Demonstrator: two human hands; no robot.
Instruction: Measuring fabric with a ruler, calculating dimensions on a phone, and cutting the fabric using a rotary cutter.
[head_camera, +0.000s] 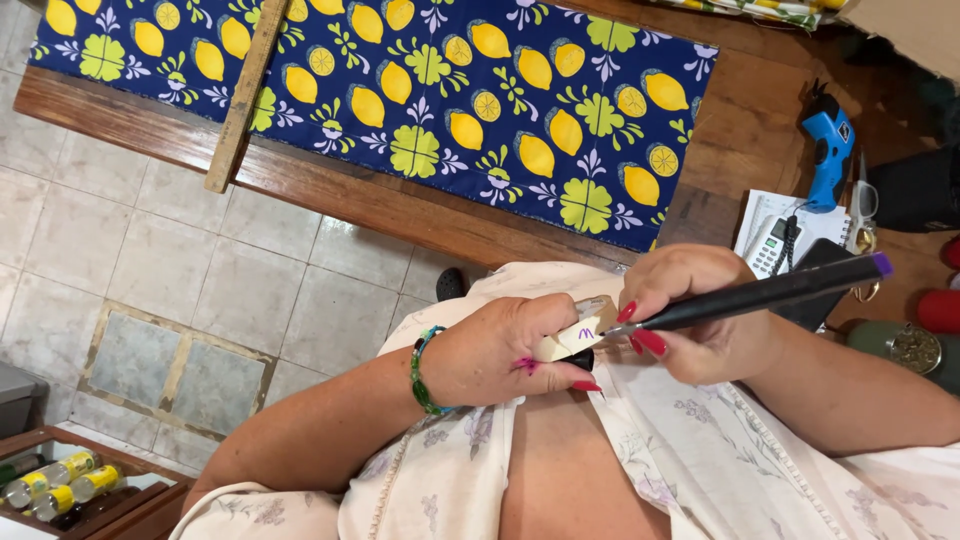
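The left hand (500, 350) is curled tight around a small, pale wooden block (578, 336) with a little purple mark on it. The right hand (695, 310) pinches a long, thin black pen (760, 293) with a purple end. The pen lies almost flat, its tip pointing left and touching the block, its purple end up to the right. Both are held close to the person's chest. Behind, a smooth brown wooden table (340, 195) holds a blue cloth (450, 90) with yellow lemons, and a flat wooden ruler (243, 95).

Bright, even, soft-shadowed light, sheen on the wooden table (330, 190), perhaps slight blur toward the frame's lower edge.
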